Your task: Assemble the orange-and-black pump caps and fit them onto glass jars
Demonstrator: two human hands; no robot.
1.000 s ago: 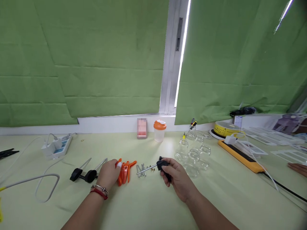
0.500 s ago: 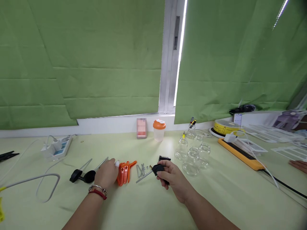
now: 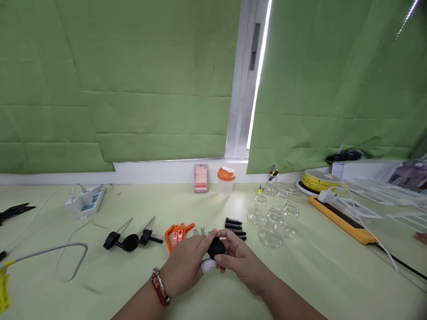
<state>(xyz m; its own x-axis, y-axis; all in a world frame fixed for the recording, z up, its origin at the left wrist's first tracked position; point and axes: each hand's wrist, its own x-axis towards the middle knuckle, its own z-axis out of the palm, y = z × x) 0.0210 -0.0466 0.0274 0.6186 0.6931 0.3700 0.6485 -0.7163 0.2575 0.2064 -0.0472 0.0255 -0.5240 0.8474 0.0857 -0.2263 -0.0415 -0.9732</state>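
My left hand [image 3: 187, 263] and my right hand [image 3: 240, 262] meet at the front middle of the table, both closed around a black rounded part [image 3: 215, 248]. White wrapping [image 3: 208, 266] shows at my left thumb. My fingers hide the lower side of the part, and no rod shows on it now. Just beyond my left hand lie orange curved handles [image 3: 178, 233] and small metal screws [image 3: 200, 231], partly covered. Several black ridged pieces [image 3: 234, 226] are beyond my right hand. To the left, black parts with metal rods [image 3: 130, 242] lie in a row.
Clear glass jars [image 3: 270, 233] stand right of my hands. Behind are an orange-lidded cup [image 3: 226, 183] and a small upright box-like object [image 3: 201, 178]. An orange power strip [image 3: 343, 221] lies right, a white one [image 3: 88, 202] left, with cables. Another person's hand [image 3: 420, 237] shows far right.
My left hand has left the black parts with rods, where a third now shows uncovered, and moved right to join my right hand at the black part. The view has shifted slightly.
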